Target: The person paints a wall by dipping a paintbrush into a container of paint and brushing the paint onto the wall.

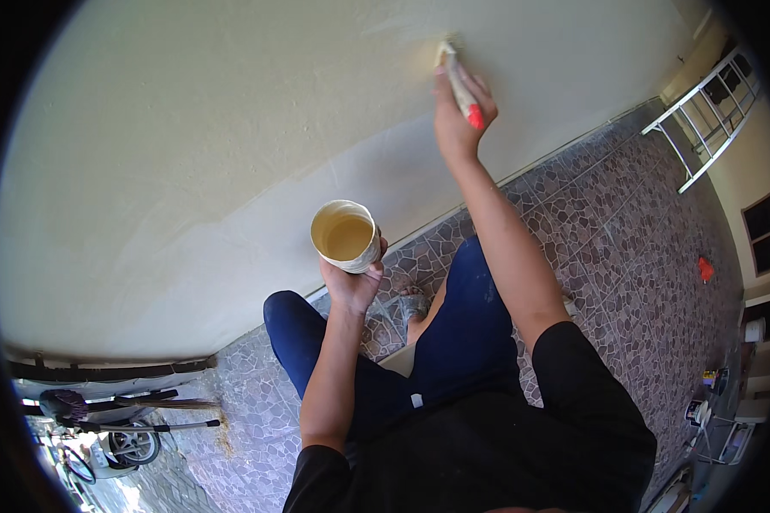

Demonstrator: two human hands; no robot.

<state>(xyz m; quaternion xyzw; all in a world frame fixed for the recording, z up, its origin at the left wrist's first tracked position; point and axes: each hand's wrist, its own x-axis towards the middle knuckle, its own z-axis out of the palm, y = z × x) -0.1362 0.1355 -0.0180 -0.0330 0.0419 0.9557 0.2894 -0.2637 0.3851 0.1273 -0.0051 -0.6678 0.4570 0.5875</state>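
My left hand (354, 285) holds up a paint cup (364, 260), its fingers wrapped around the lower side. Cream-yellow paint (348, 238) lies inside, and the rim is coated with it. A paintbrush (459, 86) with a pale handle and a red end is gripped in my right hand (463, 122). Its bristles press against the wall (231, 128), slightly blurred there. Cream colour covers the wall's upper left area, while a greyer-white band (333, 186) runs along the lower part and to the right.
A patterned tile floor (590, 231) meets the wall's foot. An aluminium ladder (712, 122) stands at the far right. A red object (706, 270) lies on the floor, with paint pails (697, 412) lower right. A broom (167, 403) and a motorcycle (125, 447) appear at lower left.
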